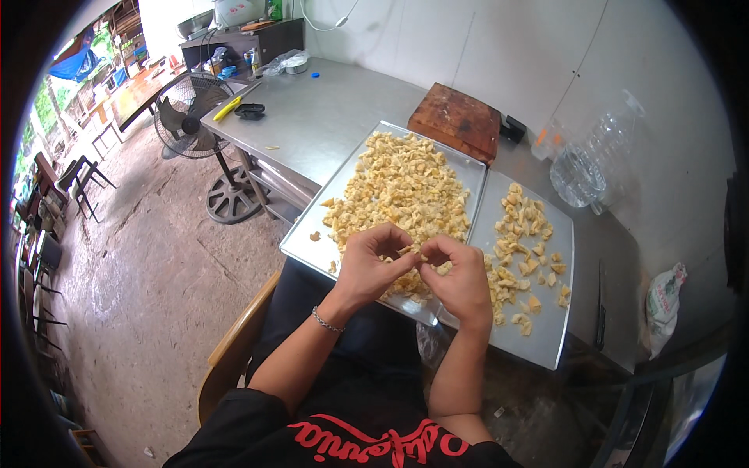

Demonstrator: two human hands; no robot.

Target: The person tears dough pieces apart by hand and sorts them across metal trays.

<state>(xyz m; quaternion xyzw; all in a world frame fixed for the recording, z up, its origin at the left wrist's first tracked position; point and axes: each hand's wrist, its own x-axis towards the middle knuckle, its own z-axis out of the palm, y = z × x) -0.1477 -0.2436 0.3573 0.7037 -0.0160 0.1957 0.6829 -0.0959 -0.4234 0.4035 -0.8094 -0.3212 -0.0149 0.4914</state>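
Observation:
My left hand (374,260) and my right hand (459,275) meet over the near part of a metal tray (363,169). Thumbs and fingertips of both pinch a small yellow piece (423,257), mostly hidden by the fingers. A thick heap of torn, pale-yellow, bread-like pieces (404,187) covers much of that tray. To its right, a second metal tray (547,345) holds a looser scatter of larger chunks (521,225). Some of the heap is hidden behind my hands.
Behind the trays, a wooden chopping block (456,120) rests on the steel table (327,111). A large clear bottle (579,175) and a knife (600,327) lie to the right. At the far left are a yellow-handled tool (228,108), a black object (250,111) and a standing fan (190,123).

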